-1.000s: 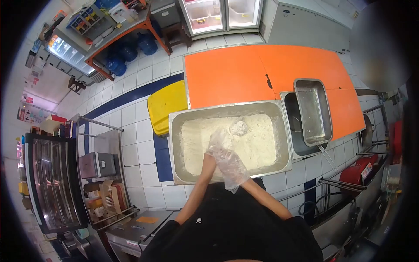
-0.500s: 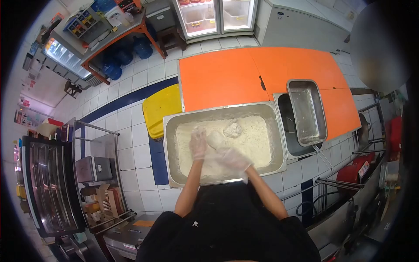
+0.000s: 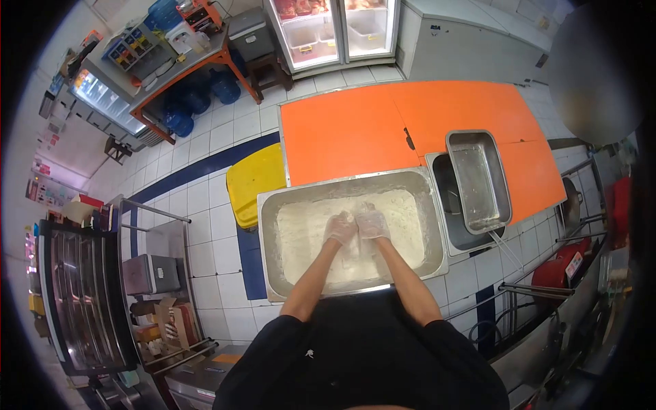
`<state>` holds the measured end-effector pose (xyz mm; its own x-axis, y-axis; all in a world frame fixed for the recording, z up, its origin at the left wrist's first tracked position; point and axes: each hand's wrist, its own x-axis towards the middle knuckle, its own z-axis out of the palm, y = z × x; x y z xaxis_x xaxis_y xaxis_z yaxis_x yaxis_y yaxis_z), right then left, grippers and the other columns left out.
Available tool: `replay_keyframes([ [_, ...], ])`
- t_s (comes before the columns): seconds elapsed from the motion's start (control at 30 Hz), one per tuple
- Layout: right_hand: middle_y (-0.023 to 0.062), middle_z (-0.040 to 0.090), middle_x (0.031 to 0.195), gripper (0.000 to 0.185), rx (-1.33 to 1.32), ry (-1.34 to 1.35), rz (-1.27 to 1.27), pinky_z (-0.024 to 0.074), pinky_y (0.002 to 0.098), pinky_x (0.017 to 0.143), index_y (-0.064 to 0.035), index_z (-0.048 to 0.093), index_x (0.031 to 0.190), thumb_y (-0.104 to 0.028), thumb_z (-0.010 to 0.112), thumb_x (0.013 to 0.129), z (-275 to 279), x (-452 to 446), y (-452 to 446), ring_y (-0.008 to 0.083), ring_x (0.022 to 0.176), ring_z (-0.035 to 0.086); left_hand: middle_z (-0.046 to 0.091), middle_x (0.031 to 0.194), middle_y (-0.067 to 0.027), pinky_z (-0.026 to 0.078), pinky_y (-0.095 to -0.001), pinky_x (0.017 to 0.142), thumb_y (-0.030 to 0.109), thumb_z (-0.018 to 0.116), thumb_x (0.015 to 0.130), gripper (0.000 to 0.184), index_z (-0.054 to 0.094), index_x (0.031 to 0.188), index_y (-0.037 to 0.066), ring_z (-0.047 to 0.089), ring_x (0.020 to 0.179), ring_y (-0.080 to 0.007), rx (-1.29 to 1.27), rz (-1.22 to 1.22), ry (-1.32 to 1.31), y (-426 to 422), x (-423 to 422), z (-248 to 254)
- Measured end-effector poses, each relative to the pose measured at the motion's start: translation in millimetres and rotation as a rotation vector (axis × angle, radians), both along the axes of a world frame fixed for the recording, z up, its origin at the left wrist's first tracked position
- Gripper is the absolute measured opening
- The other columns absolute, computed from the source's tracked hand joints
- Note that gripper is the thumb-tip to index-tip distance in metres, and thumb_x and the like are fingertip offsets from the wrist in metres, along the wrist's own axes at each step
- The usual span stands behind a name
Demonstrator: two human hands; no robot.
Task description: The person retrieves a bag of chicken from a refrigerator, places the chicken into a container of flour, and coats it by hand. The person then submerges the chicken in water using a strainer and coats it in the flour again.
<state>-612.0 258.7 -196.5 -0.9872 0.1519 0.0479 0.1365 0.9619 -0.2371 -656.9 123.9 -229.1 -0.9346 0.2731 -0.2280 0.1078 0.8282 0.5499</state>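
A deep steel pan (image 3: 348,180) holds a bed of pale flour (image 3: 301,229). My left hand (image 3: 340,227), in a clear plastic glove, is over the middle of the flour with its fingers curled in. Close beside it on the right is my right hand (image 3: 371,223), gloved the same way, its fingers closed over a flour-coated lump (image 3: 367,207). The hands mostly cover that lump, and its kind does not show. Whatever lies inside the left fingers is hidden.
An orange-topped table (image 3: 342,133) adjoins the pan's far side. At right, a smaller steel pan (image 3: 471,154) rests over a dark well, with a wire-handled tool (image 3: 506,249) at its near end. A yellow lid (image 3: 251,184) stands at left. A lit glass-door fridge (image 3: 321,65) is behind.
My hands have come together at the pan's middle, the left moving right and the right moving up. They now cover the place where two floured lumps lay exposed. The view has shifted slightly.
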Motion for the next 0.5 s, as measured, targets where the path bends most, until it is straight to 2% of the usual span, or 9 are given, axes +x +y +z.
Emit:
replay_keyframes([
  [0.07,0.0233,0.067,0.096,0.029,-0.223,-0.039,0.247,0.0502,0.0470,0.079,-0.0046,0.068,0.098,-0.024,0.058,0.078,-32,17,26,0.0378,0.086,0.065,0.064,0.096,-0.0264,0.048,-0.0471,0.085,0.049,0.059,0.084,0.050,0.062,0.106,0.004,0.060,0.100,-0.0414,0.169,-0.176,0.049,-24,3,40],
  [0.1,0.0233,0.067,0.096,0.029,-0.227,-0.038,0.235,0.0502,0.0470,0.079,-0.0046,0.068,0.098,-0.024,0.058,0.078,-16,22,38,0.0378,0.086,0.065,0.064,0.096,-0.0264,0.048,-0.0471,0.085,0.049,0.059,0.084,0.050,0.062,0.106,0.004,0.060,0.100,-0.0414,0.166,-0.189,0.047,-35,0,51],
  [0.17,0.0191,0.063,0.117,0.054,-0.206,-0.608,0.219,0.0490,0.0435,0.090,-0.0043,0.061,0.116,-0.042,0.063,0.077,55,55,47,0.0360,0.106,0.061,0.064,0.096,-0.0257,0.048,-0.0475,0.084,0.043,0.064,0.081,0.049,0.060,0.105,0.001,0.061,0.097,-0.0403,0.296,0.015,-0.138,-65,9,58],
  [0.2,0.0191,0.063,0.117,0.054,-0.223,-0.626,0.213,0.0490,0.0435,0.090,-0.0043,0.061,0.116,-0.042,0.063,0.077,74,69,47,0.0360,0.106,0.061,0.064,0.096,-0.0257,0.048,-0.0475,0.084,0.043,0.064,0.081,0.049,0.060,0.105,0.001,0.061,0.097,-0.0403,0.282,0.011,-0.159,-76,12,56],
  [0.23,0.0178,0.063,0.117,0.058,-0.336,-0.580,-0.021,0.0464,0.0435,0.094,-0.0042,0.061,0.116,-0.045,0.065,0.074,89,77,49,0.0353,0.111,0.058,0.064,0.097,-0.0252,0.048,-0.0472,0.084,0.044,0.065,0.080,0.051,0.059,0.106,0.000,0.062,0.097,-0.0395,0.232,-0.073,-0.182,-85,12,53],
  [0.33,0.0150,0.065,0.111,0.057,-0.440,-0.388,-0.065,0.0422,0.0447,0.097,-0.0021,0.059,0.111,-0.045,0.067,0.074,39,86,38,0.0340,0.115,0.055,0.065,0.099,-0.0245,0.048,-0.0462,0.085,0.044,0.067,0.078,0.054,0.057,0.107,-0.001,0.062,0.097,-0.0382,0.017,-0.197,-0.225,-76,35,68],
  [0.37,0.0166,0.065,0.107,0.055,-0.293,-0.440,0.282,0.0429,0.0444,0.094,-0.0002,0.059,0.107,-0.043,0.068,0.074,13,73,34,0.0337,0.111,0.056,0.064,0.101,-0.0243,0.048,-0.0455,0.086,0.044,0.068,0.077,0.055,0.056,0.107,-0.001,0.063,0.098,-0.0378,-0.136,-0.243,-0.218,-63,39,76],
  [0.43,0.0182,0.065,0.103,0.053,-0.140,-0.487,0.629,0.0436,0.0442,0.092,0.0018,0.059,0.104,-0.041,0.069,0.075,-4,61,26,0.0333,0.106,0.057,0.065,0.101,-0.0236,0.048,-0.0456,0.086,0.044,0.069,0.076,0.054,0.056,0.106,0.000,0.062,0.098,-0.0379,-0.141,-0.350,-0.282,-44,37,76],
  [0.5,0.0159,0.064,0.099,0.049,0.182,-0.466,0.656,0.0457,0.0407,0.086,0.0006,0.060,0.102,-0.038,0.071,0.074,-3,49,26,0.0293,0.097,0.058,0.065,0.101,-0.0230,0.048,-0.0457,0.086,0.044,0.070,0.075,0.053,0.057,0.105,0.002,0.062,0.098,-0.0380,-0.135,-0.444,-0.328,-37,37,82],
])
